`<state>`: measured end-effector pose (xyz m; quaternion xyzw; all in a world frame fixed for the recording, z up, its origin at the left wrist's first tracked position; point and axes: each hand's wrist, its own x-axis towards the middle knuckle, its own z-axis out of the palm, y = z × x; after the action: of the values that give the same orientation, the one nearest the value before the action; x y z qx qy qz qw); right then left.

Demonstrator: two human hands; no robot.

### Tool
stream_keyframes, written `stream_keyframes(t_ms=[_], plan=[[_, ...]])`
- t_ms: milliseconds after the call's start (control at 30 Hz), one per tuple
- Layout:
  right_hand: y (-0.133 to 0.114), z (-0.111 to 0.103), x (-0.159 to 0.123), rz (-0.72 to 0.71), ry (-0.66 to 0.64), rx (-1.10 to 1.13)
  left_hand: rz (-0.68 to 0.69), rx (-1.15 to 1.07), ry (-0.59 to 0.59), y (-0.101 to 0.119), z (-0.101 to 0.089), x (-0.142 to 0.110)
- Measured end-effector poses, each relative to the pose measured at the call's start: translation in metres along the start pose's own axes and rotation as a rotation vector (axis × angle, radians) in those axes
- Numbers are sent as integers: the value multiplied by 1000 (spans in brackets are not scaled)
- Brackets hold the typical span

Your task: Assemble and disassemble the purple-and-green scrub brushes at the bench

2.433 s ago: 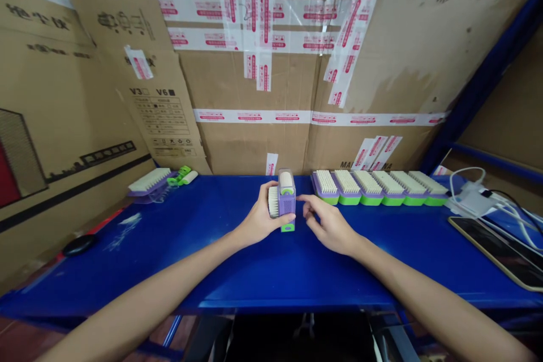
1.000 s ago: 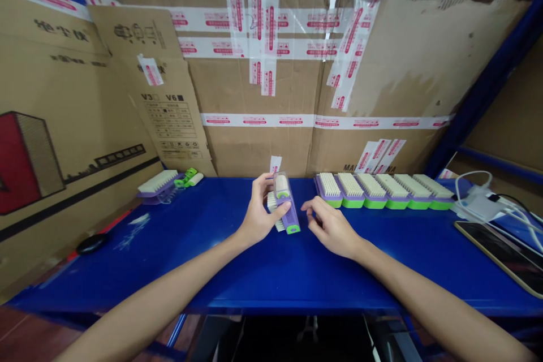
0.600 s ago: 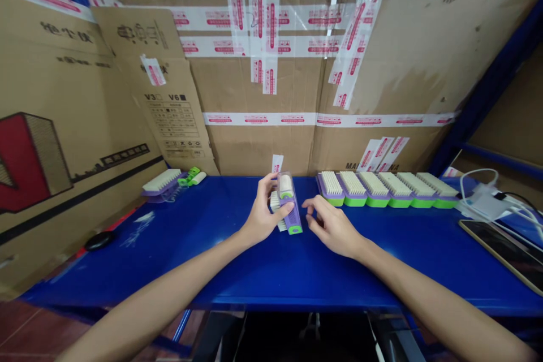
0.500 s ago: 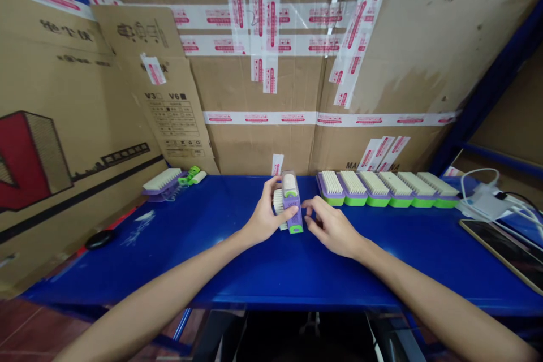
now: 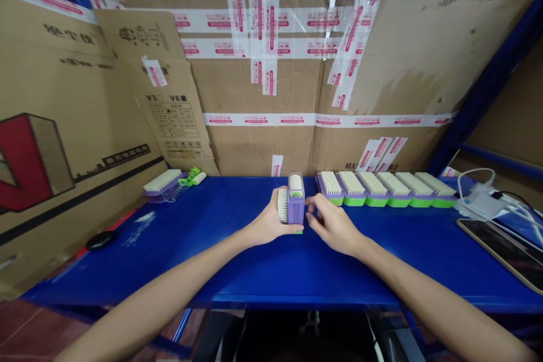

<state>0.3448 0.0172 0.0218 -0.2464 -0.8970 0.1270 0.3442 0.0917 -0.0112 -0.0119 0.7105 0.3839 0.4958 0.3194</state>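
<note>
A purple and green scrubbing brush is held on its side above the blue table. Its pale bristles face left, and a clear cover with a white roller inside shows at its top end. My left hand is closed around the brush from the left, with the thumb across its near lower end and the other fingers hidden behind it. Just right of the brush is my right hand, its fingers loosely bent and apart with nothing visible in them. Whether its fingertips touch the brush I cannot tell.
Several similar brushes stand bristles up in a row at the back right. At the back left lie another brush and green parts. A phone and white cables occupy the right side. Cardboard walls enclose the table.
My left hand has turned the brush more upright and shifted it slightly right. The left thumb has slid down from the brush's side to its lower end. My right hand stays nearly still.
</note>
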Motion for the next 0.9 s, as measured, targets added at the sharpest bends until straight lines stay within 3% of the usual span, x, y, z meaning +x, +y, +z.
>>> stream_keyframes(t_ms=[200,400,600,900], plan=[[-3,-2,0,-4,9,-4,26,-28,36,12,0,0],[-2,-1,-1,0,-5,-16,138,40,212,21,-5,2],[-1,-1,-2,8,-7,-12,222,78,306,25,-10,2],[-1,0,-1,12,-16,-1,182,98,247,20,-10,2]])
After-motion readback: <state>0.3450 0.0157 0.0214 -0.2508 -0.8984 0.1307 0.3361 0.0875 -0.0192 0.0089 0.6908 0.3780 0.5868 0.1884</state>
